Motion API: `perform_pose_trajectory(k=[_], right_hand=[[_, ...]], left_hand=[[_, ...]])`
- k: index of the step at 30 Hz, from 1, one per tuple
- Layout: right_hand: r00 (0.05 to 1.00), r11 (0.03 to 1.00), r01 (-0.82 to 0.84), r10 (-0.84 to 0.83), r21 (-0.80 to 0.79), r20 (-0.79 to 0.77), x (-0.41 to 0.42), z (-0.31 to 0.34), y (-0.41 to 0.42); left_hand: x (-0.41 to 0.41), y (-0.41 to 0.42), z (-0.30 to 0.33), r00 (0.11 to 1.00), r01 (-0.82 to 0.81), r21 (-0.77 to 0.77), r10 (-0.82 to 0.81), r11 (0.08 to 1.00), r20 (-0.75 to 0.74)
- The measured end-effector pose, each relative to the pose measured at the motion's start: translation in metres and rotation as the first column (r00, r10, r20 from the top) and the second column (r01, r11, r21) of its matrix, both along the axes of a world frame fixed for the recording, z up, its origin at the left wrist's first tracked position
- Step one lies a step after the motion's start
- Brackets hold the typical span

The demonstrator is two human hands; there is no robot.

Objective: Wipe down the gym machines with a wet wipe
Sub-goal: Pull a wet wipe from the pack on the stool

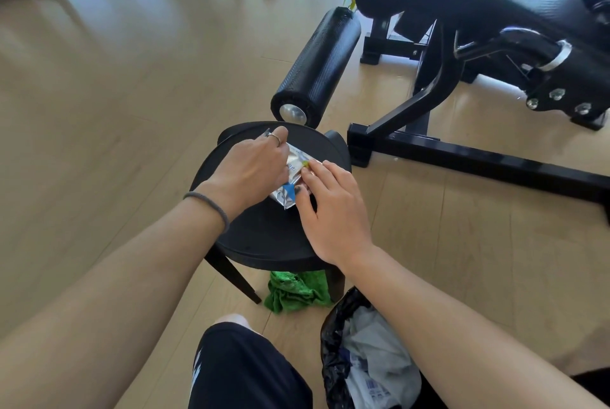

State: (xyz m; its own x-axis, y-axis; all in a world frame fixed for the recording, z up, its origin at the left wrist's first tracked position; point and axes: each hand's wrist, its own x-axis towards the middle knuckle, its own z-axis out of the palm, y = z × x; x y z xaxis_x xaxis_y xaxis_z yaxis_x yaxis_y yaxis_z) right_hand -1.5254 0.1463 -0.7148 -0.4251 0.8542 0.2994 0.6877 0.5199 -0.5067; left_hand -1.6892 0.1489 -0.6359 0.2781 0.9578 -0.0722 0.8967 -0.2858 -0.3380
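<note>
Lying between both hands' grip: wipe pack (290, 177)

Floor (115, 85): light wood planks, daylight glare. Furn.: black round stool (264, 237). Green cloth (297, 291) under it; black bin bag (333, 342) nr.

Both arms reach forward — left hand (251, 167) and right hand (333, 210) palms down, fingers curled.
</note>
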Motion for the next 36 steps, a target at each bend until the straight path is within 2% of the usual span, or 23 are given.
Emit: perform_pose_trajectory(k=[2, 3, 5, 7, 8, 9, 10, 12, 16, 18, 20, 22, 23, 25, 27, 29, 31, 33, 34, 36], right_hand=[[1.000, 1.000, -0.007, 0.007, 0.001, 0.002, 0.000, 0.001, -0.001], [1.000, 1.000, -0.009, 0.009, 0.003, 0.004, 0.001, 0.001, -0.001], [1.000, 1.000, -0.011, 0.011, -0.001, 0.012, 0.001, 0.002, -0.001], [1.000, 1.000, -0.008, 0.009, -0.013, 0.016, 0.001, 0.002, 0.000], [1.000, 1.000, -0.007, 0.007, -0.016, 0.015, 0.000, 0.002, 0.000], [1.000, 1.000, -0.006, 0.007, -0.018, 0.014, 0.000, 0.002, 0.000], [1.000, 1.000, -0.007, 0.007, -0.019, 0.013, 0.000, 0.002, 0.000], [1.000, 1.000, -0.009, 0.009, -0.018, 0.011, 0.000, 0.003, -0.001], [1.000, 1.000, -0.010, 0.010, -0.020, 0.010, 0.000, 0.004, -0.001], [1.000, 1.000, -0.010, 0.010, -0.023, 0.013, 0.000, 0.004, -0.001], [1.000, 1.000, -0.010, 0.010, -0.025, 0.017, 0.000, 0.005, 0.000], [1.000, 0.999, -0.013, 0.014, -0.034, 0.027, 0.001, 0.005, 0.001], [0.999, 0.999, -0.014, 0.015, -0.039, 0.032, 0.001, 0.005, 0.001], [0.999, 0.999, -0.014, 0.016, -0.044, 0.038, 0.001, 0.006, 0.001], [0.999, 0.999, -0.011, 0.013, -0.044, 0.040, 0.000, 0.006, 0.000], [0.999, 0.999, -0.010, 0.011, -0.040, 0.043, 0.000, 0.006, -0.001], [0.999, 0.999, -0.010, 0.013, -0.045, 0.052, 0.000, 0.006, -0.001], [0.998, 0.998, -0.012, 0.015, -0.053, 0.055, 0.000, 0.007, -0.001], [0.998, 0.998, -0.013, 0.016, -0.053, 0.056, 0.000, 0.007, -0.001], [0.998, 0.999, -0.014, 0.017, -0.049, 0.061, 0.000, 0.007, -0.002]], left_hand=[[-0.001, -0.003, -0.002, 0.998, -0.022, 0.031, 0.020, 0.999, 0.064], [-0.002, -0.005, -0.002, 0.978, -0.107, 0.071, 0.092, 0.992, 0.184], [-0.007, -0.005, -0.006, 0.827, -0.319, 0.030, 0.263, 0.947, 0.497], [-0.012, -0.006, -0.008, 0.600, -0.415, -0.046, 0.311, 0.909, 0.737], [-0.014, -0.007, -0.007, 0.501, -0.443, -0.076, 0.317, 0.893, 0.806], [-0.015, -0.009, -0.006, 0.439, -0.463, -0.097, 0.323, 0.881, 0.838], [-0.015, -0.011, -0.005, 0.420, -0.468, -0.112, 0.333, 0.876, 0.844], [-0.016, -0.016, -0.005, 0.461, -0.427, -0.121, 0.331, 0.896, 0.824], [-0.022, -0.018, -0.004, 0.693, -0.276, -0.086, 0.260, 0.957, 0.672], [-0.022, -0.017, -0.005, 0.713, -0.274, -0.074, 0.254, 0.959, 0.654], [-0.018, -0.016, -0.005, 0.642, -0.321, -0.067, 0.269, 0.945, 0.718], [-0.014, -0.015, -0.005, 0.470, -0.388, -0.108, 0.298, 0.915, 0.831], [-0.013, -0.013, -0.004, 0.335, -0.416, -0.152, 0.306, 0.897, 0.891], [-0.008, -0.012, 0.003, -0.027, -0.431, -0.266, 0.283, 0.862, 0.959], [-0.006, -0.014, 0.016, -0.412, -0.362, -0.374, 0.213, 0.854, 0.886], [-0.009, -0.014, 0.030, -0.673, -0.283, -0.395, 0.112, 0.874, 0.731], [-0.019, -0.014, 0.042, -0.834, -0.245, -0.383, 0.007, 0.891, 0.551], [-0.030, -0.014, 0.051, -0.911, -0.240, -0.364, -0.079, 0.900, 0.405], [-0.034, -0.014, 0.053, -0.912, -0.258, -0.368, -0.099, 0.893, 0.399], [-0.037, -0.013, 0.052, -0.830, -0.348, -0.398, -0.082, 0.849, 0.551]])
